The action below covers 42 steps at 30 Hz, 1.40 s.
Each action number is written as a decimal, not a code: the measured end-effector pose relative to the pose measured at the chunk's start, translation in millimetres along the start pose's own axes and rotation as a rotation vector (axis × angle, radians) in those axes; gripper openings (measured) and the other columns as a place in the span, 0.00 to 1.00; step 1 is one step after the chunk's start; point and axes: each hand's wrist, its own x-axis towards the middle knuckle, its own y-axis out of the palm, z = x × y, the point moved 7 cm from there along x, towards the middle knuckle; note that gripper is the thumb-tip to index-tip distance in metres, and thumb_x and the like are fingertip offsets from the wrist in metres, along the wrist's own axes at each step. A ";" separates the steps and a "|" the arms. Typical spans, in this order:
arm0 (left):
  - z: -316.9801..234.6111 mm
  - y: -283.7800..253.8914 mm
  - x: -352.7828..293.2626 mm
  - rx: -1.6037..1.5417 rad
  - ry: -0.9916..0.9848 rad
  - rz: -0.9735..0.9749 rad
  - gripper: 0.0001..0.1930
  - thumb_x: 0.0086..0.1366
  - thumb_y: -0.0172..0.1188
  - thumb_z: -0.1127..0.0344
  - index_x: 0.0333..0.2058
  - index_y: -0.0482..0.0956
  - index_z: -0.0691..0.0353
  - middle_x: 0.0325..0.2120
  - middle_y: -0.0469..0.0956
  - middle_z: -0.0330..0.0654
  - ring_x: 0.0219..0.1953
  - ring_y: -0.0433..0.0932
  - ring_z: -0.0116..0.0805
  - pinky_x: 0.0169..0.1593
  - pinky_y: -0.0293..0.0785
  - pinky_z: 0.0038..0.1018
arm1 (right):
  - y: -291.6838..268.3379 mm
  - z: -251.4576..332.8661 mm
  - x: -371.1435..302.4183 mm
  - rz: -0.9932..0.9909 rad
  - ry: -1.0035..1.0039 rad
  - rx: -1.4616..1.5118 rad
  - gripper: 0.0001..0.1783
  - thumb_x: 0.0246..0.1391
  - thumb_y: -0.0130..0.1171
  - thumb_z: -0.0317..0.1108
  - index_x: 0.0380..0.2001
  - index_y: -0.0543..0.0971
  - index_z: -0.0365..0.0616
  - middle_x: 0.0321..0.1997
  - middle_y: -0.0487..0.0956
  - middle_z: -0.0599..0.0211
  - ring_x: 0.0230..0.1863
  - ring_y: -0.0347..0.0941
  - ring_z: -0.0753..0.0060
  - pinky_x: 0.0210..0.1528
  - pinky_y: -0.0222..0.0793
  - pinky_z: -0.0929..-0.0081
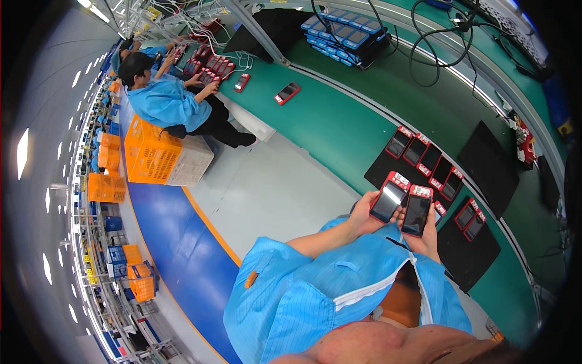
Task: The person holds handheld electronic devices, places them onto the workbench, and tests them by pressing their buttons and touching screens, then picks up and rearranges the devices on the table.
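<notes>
Two red-edged phones sit side by side right of centre in the frame, one per hand. The left hand [365, 217] grips the left phone [388, 199] by its outer edge, and the right hand [429, 238] is wrapped round the right phone [418, 212]. Their long axes differ a little: the left phone slants from upper right to lower left, while the right phone runs nearly up and down the frame — their upper corners are very close, and I cannot tell whether they touch.

Just above and to the right, a slanting row of phones [430, 160] lies on a black mat [377, 172], long axes also leaning to upper right. A pair of phones [466, 213] rests further right on a second mat [477, 262] — there, the right hand is the nearer one. Both mats lie on the green bench [339, 159].
</notes>
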 end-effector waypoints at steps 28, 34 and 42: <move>6.7 3.7 -2.5 -0.027 -0.045 0.072 0.26 0.70 0.33 0.54 0.52 0.71 0.68 0.42 0.76 0.56 0.41 0.76 0.45 0.45 0.73 0.38 | -9.1 -4.1 -8.8 -0.023 -0.051 0.013 0.36 0.65 0.37 0.63 0.50 0.72 0.37 0.39 0.74 0.55 0.39 0.71 0.62 0.44 0.71 0.65; 37.6 -3.1 14.2 -0.049 -0.174 0.068 0.26 0.69 0.35 0.53 0.53 0.71 0.67 0.41 0.77 0.55 0.39 0.77 0.45 0.44 0.74 0.38 | -32.6 4.2 -25.3 -0.027 -0.096 0.072 0.40 0.64 0.37 0.66 0.52 0.70 0.34 0.43 0.75 0.52 0.42 0.72 0.60 0.45 0.71 0.65; 63.9 10.3 17.7 -0.008 -0.237 -0.036 0.28 0.66 0.43 0.50 0.55 0.70 0.66 0.44 0.76 0.53 0.40 0.74 0.45 0.44 0.73 0.37 | -53.3 28.0 -52.9 -0.042 -0.143 0.186 0.34 0.64 0.43 0.63 0.49 0.73 0.40 0.40 0.76 0.57 0.40 0.72 0.64 0.46 0.71 0.66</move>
